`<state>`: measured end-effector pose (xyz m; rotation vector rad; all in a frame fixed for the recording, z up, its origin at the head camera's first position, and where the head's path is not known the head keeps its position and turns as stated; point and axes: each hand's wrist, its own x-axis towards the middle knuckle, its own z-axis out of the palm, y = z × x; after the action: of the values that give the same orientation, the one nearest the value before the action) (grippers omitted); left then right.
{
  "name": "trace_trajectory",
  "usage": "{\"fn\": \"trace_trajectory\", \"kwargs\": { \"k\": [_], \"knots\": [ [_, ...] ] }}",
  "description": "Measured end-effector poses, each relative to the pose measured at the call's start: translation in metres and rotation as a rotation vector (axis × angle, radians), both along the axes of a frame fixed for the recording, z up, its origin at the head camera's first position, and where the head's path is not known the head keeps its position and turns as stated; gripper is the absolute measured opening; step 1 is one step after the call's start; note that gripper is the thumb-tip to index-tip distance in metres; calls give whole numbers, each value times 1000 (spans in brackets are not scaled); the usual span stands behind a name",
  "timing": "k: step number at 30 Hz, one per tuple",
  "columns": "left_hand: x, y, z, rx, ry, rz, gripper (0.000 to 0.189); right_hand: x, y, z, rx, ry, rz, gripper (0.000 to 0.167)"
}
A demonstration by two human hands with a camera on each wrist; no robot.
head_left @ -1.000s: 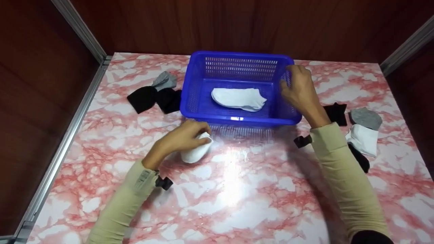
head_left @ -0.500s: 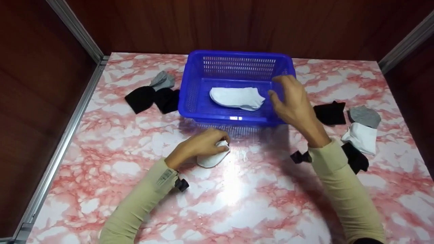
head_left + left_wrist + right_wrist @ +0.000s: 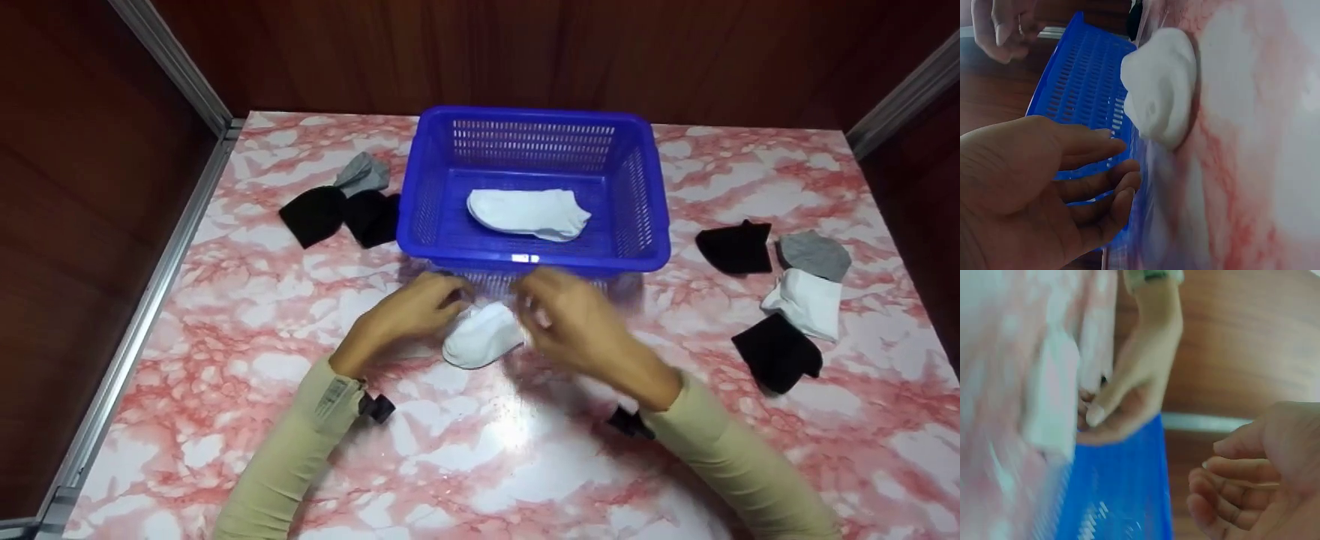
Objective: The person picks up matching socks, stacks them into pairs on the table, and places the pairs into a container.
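Observation:
A folded white sock [image 3: 482, 335] lies on the table just in front of the basket. Beside its left end is my left hand [image 3: 420, 307]; in the left wrist view the fingers [image 3: 1100, 216] are loosely bent, hold nothing and stay apart from the sock [image 3: 1161, 87]. My right hand [image 3: 570, 322], blurred, hovers to the sock's right. The right wrist view shows its fingers [image 3: 1230, 495] relaxed with nothing between them. Behind both hands stands a blue plastic basket [image 3: 532, 262], with a pair of white socks [image 3: 529, 213] flat on its floor.
Left of the basket lie two black socks [image 3: 313, 216] and a grey sock [image 3: 363, 174]. To the right are a black sock [image 3: 735, 248], a grey sock [image 3: 814, 253], a white sock [image 3: 808, 301] and another black sock [image 3: 778, 352]. Wooden panels [image 3: 525, 52] enclose the marbled table [image 3: 480, 480].
My left hand carried the white sock rightward, let it go and drew back left. My right hand left the basket's right side and came down towards the sock.

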<state>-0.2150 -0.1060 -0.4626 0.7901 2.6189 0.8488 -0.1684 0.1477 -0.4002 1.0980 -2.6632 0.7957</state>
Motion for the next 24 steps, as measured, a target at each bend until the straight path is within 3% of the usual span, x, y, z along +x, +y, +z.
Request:
{"fn": "trace_trajectory", "kwargs": {
  "k": [4, 6, 10, 13, 16, 20, 24],
  "knots": [
    [3, -5, -5, 18, -30, -12, 26, 6, -18, -25, 87, -168, 83, 17],
    [4, -3, -7, 30, -41, -3, 25, 6, -26, -39, 152, -209, 96, 16],
    [5, 5, -11, 39, -31, 22, 22, 5, -37, -62, 257, -174, 91, 23],
    [6, 10, -15, 40, -27, 41, 17, 4, -40, -71, 245, -148, 91, 22],
    [7, 11, -18, 76, -42, 73, 12, 3, -37, -72, 180, -185, 92, 16],
    [8, 7, -18, 163, -108, 110, 13, 2, -25, -62, 87, -371, 58, 9],
    [10, 1, -16, 205, -169, 139, 19, -2, -5, -48, -22, -544, 15, 13]
  ]
}}
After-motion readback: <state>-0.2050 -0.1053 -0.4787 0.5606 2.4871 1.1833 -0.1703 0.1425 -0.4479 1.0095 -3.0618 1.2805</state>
